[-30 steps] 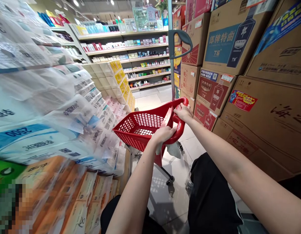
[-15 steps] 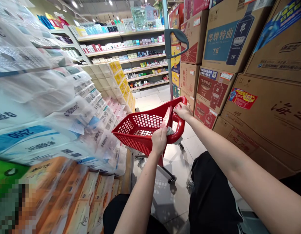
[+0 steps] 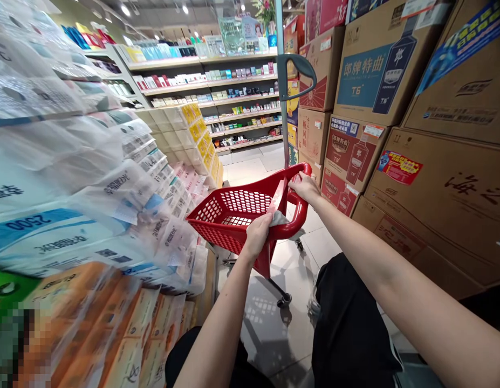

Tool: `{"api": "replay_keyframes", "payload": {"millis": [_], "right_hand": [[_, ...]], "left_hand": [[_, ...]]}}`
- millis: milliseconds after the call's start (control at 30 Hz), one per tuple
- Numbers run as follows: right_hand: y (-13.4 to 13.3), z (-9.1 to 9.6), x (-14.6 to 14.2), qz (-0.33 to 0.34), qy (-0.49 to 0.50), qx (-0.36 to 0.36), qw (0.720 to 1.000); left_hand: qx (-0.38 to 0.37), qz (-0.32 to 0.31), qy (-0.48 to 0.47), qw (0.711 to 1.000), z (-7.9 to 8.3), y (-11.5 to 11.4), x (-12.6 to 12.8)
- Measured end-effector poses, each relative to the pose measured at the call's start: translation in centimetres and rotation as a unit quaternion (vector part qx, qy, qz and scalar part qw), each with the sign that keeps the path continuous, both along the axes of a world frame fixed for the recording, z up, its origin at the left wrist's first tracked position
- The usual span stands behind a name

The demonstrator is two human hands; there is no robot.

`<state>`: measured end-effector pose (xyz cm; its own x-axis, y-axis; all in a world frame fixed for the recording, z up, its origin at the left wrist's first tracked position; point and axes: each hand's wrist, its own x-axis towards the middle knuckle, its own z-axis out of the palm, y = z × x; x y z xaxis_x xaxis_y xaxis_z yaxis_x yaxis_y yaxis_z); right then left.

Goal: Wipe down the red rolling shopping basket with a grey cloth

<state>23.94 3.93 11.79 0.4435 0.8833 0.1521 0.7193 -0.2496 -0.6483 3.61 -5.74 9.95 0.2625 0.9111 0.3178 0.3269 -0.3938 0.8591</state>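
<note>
A red plastic shopping cart (image 3: 229, 213) with a mesh basket stands in a shop aisle in front of me. My right hand (image 3: 304, 186) is closed round the far end of its thick red handle (image 3: 299, 211). My left hand (image 3: 258, 234) presses a white cloth (image 3: 279, 217) against the near part of the handle, fingers curled on the cloth. A grey upright pull handle (image 3: 292, 81) rises behind the basket. The basket shows nothing inside it.
Stacked packs of tissue and toilet paper (image 3: 83, 178) line the left side. Large cardboard cartons (image 3: 415, 118) are piled on the right. Shelves of goods (image 3: 229, 91) stand at the far end. The tiled floor (image 3: 274, 318) runs between them, and my black-clad legs are below.
My left hand has slid along the handle toward me with the cloth, from on top of the bar to its near end. The right hand has kept its grip.
</note>
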Motion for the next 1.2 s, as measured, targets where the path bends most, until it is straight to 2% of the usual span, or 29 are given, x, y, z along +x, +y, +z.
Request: {"api": "replay_keyframes", "payload": {"millis": [100,167,233,333,433,567,633,767,933,1067,1200], "right_hand": [[0.3,-0.2,0.9,0.021,-0.008,0.001,1.000],[0.4,-0.3,1.5,0.034,-0.013,0.002,0.999],[0.4,-0.3,2.0,0.052,-0.020,0.011,0.998],[0.4,-0.4,2.5,0.078,-0.024,0.027,0.996],[0.5,-0.5,2.9,0.082,-0.019,0.028,0.996],[0.5,-0.3,3.3,0.083,-0.029,0.013,0.996],[0.2,0.2,3.2,0.078,-0.044,-0.004,0.996],[-1.1,1.2,1.9,0.054,-0.079,-0.052,0.994],[-2.4,0.8,0.2,0.057,-0.130,-0.111,0.984],[-2.7,0.4,0.4,0.059,-0.160,-0.099,0.980],[-2.7,0.8,1.1,0.066,-0.176,-0.093,0.978]], "left_hand": [[-0.047,-0.109,-0.056,0.991,0.7,-0.1,0.0],[-0.067,-0.149,-0.025,0.986,1.0,0.3,-0.5],[-0.068,-0.153,0.058,0.984,0.8,1.0,-1.1],[-0.025,-0.146,0.157,0.976,0.3,2.0,-1.7],[0.019,-0.161,0.158,0.974,0.1,1.8,-1.9],[-0.010,-0.189,0.125,0.974,0.3,0.8,-1.7],[-0.019,-0.165,0.104,0.981,0.1,0.6,-1.4],[0.021,-0.045,0.091,0.995,-1.3,0.9,-0.1],[0.063,0.091,0.080,0.991,-2.3,1.0,1.4],[0.047,0.156,-0.045,0.986,-2.4,2.0,1.9],[-0.028,0.247,-0.204,0.947,-3.0,4.1,2.1]]}}
